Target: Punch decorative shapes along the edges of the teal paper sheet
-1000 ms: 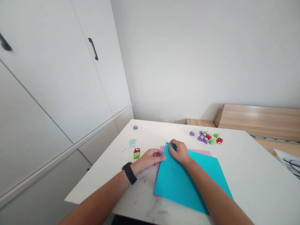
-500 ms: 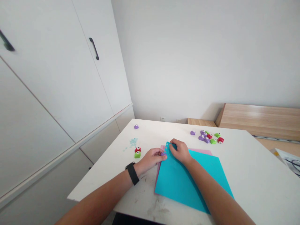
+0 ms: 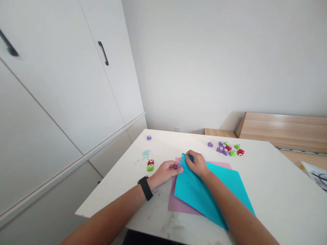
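By white wardrobes (image 3: 63,85), a scuffed table (image 3: 270,190) holds what looks like teal card (image 3: 189,187)

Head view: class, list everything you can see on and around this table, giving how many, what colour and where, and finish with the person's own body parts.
table: 1, white, scuffed, lower middle of the view
mauve paper sheet: 1, flat on the table
teal paper sheet: 1, on the mauve sheet, curling up
craft punch cluster: about 10, purple, red and green, far right of the table
craft punch pair: 2, red and green, left of the sheets
lone craft punch: 1, purple, far left of the table
paper scraps: several, teal, left of the sheets
cupboard: 1, white, black handles, left
left hand: 1, holding a purple craft punch at the teal sheet's edge
right hand: 1, pinching the teal sheet's corner
watch: 1, black, left wrist
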### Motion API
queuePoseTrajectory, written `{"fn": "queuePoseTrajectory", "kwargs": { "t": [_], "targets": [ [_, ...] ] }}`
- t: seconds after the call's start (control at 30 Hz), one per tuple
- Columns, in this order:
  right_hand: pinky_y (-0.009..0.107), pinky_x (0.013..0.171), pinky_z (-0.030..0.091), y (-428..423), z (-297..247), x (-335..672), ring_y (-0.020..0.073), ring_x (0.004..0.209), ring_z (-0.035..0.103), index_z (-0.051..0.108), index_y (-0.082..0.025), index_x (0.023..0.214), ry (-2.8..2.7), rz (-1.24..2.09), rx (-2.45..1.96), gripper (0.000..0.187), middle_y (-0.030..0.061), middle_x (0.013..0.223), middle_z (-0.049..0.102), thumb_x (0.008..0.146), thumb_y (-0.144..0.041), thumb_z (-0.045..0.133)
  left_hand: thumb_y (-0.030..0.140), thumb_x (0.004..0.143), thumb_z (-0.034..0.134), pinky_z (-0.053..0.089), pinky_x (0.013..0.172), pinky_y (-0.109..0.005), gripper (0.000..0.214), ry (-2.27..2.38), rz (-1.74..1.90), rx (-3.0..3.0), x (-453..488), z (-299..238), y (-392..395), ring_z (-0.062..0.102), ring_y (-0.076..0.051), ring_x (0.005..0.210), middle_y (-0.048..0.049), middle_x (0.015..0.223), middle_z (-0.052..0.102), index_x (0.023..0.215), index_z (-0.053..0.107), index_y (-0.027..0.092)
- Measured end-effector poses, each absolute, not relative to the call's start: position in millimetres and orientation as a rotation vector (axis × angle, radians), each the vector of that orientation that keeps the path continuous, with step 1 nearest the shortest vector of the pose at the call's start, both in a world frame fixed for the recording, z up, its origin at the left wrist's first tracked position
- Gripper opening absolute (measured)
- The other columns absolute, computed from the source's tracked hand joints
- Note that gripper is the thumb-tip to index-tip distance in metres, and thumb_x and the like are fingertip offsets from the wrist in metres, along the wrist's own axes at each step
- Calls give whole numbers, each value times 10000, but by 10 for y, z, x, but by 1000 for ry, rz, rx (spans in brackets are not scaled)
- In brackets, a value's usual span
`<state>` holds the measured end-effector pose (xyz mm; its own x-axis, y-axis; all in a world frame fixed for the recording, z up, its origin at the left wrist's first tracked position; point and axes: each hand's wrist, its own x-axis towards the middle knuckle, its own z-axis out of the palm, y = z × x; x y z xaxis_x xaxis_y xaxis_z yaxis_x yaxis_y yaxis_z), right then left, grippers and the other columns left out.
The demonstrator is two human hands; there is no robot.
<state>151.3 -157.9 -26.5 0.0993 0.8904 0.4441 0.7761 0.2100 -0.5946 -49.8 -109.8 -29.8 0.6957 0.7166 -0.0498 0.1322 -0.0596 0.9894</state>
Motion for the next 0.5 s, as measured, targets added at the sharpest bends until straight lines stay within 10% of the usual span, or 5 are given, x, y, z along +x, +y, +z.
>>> {"fn": "queuePoseTrajectory", "kwargs": {
  "t": [0.5],
  "targets": [
    [239,687,408,-1555,-322,1532,173,747,640,634,-223,858,-1724,204,-1673,138,19,802,700,881,-272,507,569,862,586,330,463,-223,436,757,544,1702,-674,-75,-942,450,-74,473,-58,817,698,958,677,154]
  ]
}}
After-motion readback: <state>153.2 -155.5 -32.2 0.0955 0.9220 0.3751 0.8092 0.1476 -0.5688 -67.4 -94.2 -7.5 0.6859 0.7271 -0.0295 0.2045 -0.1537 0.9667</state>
